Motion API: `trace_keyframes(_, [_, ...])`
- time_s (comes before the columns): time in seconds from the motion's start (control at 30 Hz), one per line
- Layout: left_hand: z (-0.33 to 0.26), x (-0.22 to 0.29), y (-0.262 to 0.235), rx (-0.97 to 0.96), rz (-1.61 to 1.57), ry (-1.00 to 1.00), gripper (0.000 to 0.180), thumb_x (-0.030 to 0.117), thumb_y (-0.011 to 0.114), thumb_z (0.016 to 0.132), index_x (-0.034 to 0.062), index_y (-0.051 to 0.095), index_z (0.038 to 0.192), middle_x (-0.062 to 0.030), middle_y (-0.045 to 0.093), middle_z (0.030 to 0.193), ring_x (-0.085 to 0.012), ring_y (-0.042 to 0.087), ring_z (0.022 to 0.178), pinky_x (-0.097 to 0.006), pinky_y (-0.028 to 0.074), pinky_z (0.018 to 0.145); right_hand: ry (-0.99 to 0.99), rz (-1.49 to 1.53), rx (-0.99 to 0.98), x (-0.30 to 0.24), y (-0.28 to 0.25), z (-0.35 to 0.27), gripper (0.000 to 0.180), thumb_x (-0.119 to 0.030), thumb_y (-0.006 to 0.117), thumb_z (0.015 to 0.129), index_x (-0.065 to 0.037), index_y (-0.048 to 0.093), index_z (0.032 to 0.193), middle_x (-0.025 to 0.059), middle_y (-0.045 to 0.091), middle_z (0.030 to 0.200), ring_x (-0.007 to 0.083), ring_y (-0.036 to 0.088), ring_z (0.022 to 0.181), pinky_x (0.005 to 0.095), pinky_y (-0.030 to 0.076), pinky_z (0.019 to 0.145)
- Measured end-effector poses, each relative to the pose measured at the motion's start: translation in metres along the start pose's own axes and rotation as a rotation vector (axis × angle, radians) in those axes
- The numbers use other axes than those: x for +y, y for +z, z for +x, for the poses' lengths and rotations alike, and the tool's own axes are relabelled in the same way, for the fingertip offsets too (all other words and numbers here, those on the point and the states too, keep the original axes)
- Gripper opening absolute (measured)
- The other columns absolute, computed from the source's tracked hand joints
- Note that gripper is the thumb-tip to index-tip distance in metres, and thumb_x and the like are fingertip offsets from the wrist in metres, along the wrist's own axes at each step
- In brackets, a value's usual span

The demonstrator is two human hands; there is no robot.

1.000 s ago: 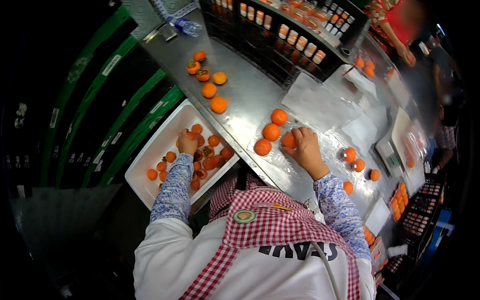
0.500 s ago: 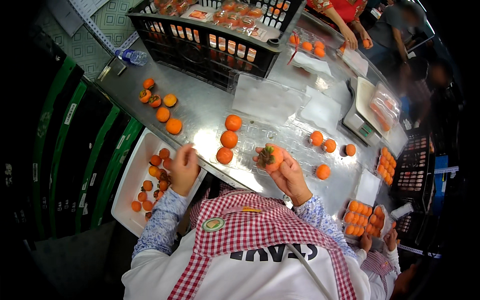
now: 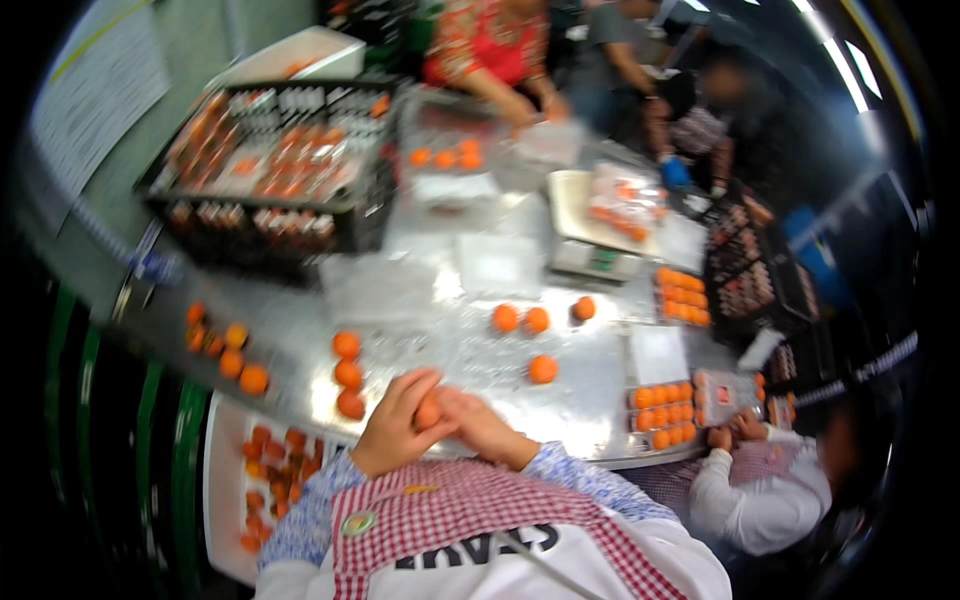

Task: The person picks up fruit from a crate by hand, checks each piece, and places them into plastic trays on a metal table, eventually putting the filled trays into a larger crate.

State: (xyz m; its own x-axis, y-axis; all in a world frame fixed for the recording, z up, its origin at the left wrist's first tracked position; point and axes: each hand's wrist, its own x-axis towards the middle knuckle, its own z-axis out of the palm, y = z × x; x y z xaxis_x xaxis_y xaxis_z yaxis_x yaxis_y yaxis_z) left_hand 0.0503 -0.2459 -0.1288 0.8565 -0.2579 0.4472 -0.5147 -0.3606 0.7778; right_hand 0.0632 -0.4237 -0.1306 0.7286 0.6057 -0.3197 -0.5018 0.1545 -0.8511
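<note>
Both my hands meet in front of my apron around one orange persimmon (image 3: 428, 412). My left hand (image 3: 388, 430) curls over its left side, and my right hand (image 3: 485, 428) closes on it from the right. Its leafy top does not show now; fingers cover much of the fruit. Just beyond my left hand, a row of three persimmons (image 3: 348, 375) lies along the left side of a clear plastic tray (image 3: 425, 348). Past my right hand sit several loose persimmons (image 3: 542, 369). The picture is blurred by motion.
At the left, a white bin (image 3: 213, 500) holds persimmons beside more loose ones (image 3: 231, 363). A black crate (image 3: 285, 235) of packed fruit stands far left, a scale (image 3: 597, 262) with a pack farther right. Filled trays (image 3: 661, 412) lie at right. Co-workers stand behind and at right.
My left hand has come over from the left to join my right hand at the persimmon. The fruit has turned, hiding its leafy top. The view has swung up and to the right.
</note>
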Motion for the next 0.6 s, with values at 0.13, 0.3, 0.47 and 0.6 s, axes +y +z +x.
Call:
trace_keyframes(0.13, [0.001, 0.011, 0.016, 0.031, -0.134, -0.054, 0.042, 0.007, 0.073, 0.077, 0.0001, 0.058, 0.115, -0.0159, 0.058, 0.112, -0.0292, 0.060, 0.102, -0.036, 0.048, 0.090, 0.077, -0.034, 0.100, 0.002, -0.004, -0.010, 0.045, -0.043, 0.045, 0.100, -0.003, 0.054, 0.119, 0.0030, 0.058, 0.106, 0.0081, 0.056, 0.094, 0.0236, 0.048, 0.080])
trace_keyframes(0.3, [0.002, 0.009, 0.031, 0.266, -1.056, -0.679, 0.017, 0.018, 0.053, 0.091, 0.0040, 0.059, 0.098, -0.0125, 0.063, 0.097, -0.0254, 0.061, 0.089, -0.037, 0.049, 0.084, 0.027, -0.157, 0.158, 0.005, -0.006, -0.018, 0.034, -0.036, 0.049, 0.101, -0.003, 0.057, 0.096, 0.0034, 0.060, 0.073, 0.0088, 0.055, 0.063, 0.0219, 0.047, 0.060])
trace_keyframes(0.47, [0.000, -0.008, 0.028, 0.314, -1.469, -1.082, 0.021, 0.032, 0.055, 0.090, 0.0108, 0.056, 0.091, -0.0104, 0.060, 0.089, -0.0244, 0.056, 0.078, -0.038, 0.047, 0.070, -0.180, -0.183, 0.314, 0.012, -0.015, -0.027, 0.022, -0.026, 0.050, 0.099, -0.005, 0.057, 0.104, -0.0017, 0.052, 0.066, 0.0050, 0.047, 0.058, 0.0204, 0.040, 0.054])
trace_keyframes(0.6, [-0.001, -0.008, 0.036, 0.298, -1.527, -1.177, 0.024, 0.035, 0.053, 0.091, 0.0111, 0.055, 0.089, -0.0100, 0.060, 0.087, -0.0252, 0.055, 0.075, -0.037, 0.047, 0.066, -0.486, -0.392, 0.404, 0.008, -0.019, -0.032, 0.027, -0.009, 0.049, 0.096, -0.004, 0.051, 0.123, 0.0059, 0.056, 0.090, 0.0108, 0.055, 0.082, 0.0247, 0.046, 0.074])
